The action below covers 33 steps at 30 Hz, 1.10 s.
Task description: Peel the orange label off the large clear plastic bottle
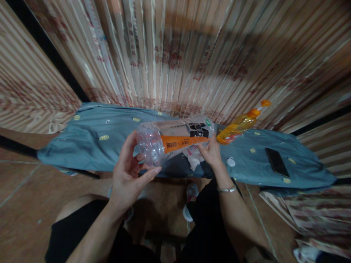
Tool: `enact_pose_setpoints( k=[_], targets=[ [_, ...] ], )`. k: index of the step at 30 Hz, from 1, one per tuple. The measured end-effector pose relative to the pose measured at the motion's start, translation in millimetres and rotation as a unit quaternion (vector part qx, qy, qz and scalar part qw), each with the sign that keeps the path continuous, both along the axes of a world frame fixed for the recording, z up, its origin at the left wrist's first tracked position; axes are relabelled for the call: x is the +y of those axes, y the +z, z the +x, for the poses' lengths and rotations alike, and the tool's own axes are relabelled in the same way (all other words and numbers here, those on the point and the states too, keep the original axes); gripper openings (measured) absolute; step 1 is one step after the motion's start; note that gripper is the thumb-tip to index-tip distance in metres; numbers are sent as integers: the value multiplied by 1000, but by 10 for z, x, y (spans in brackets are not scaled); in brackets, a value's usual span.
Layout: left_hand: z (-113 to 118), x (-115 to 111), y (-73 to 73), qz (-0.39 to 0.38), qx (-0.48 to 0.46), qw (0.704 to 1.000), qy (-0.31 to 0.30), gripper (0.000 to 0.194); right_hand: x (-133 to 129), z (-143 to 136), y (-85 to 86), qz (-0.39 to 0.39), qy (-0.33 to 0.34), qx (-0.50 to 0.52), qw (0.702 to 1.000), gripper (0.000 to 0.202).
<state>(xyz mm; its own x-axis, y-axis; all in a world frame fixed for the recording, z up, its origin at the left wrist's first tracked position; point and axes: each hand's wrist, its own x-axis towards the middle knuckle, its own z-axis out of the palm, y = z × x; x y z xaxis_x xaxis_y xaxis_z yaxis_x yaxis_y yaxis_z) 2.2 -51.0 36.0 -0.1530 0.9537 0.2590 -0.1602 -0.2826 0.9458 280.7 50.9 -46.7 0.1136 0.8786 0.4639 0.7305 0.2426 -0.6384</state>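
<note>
A large clear plastic bottle with an orange and black label lies sideways in the air above the cloth-covered table. My left hand is curled around its ridged base, thumb below and fingers behind. At the other end, my right hand grips the bottle near its top, with the fingers partly hidden behind it. Under the bottle, beside my right thumb, shows a crumpled white tissue; whether it is held or lying on the cloth I cannot tell. Just beyond my right hand is a yellow-orange pump bottle.
Blue-grey cloth with yellow prints covers the narrow table. On it rest a small white round object and a black phone at right. A pleated patterned curtain hangs behind. Dark metal poles flank the table.
</note>
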Motion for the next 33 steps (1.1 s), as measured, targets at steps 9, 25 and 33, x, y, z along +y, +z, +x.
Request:
enact_pose_setpoints(
  k=[9,25,33],
  targets=[
    [-4,-15,-6,-6,-5,1000,-2,89,-14,-20,40,24,-9,-15,1000,65],
    [-2,-10,-11,-1,6,1000,3,89,-8,-8,12,29,-1,-13,999,67],
    [11,-22,7,-9,7,1000,11,87,-4,-8,5,30,-8,-19,999,64]
  ],
)
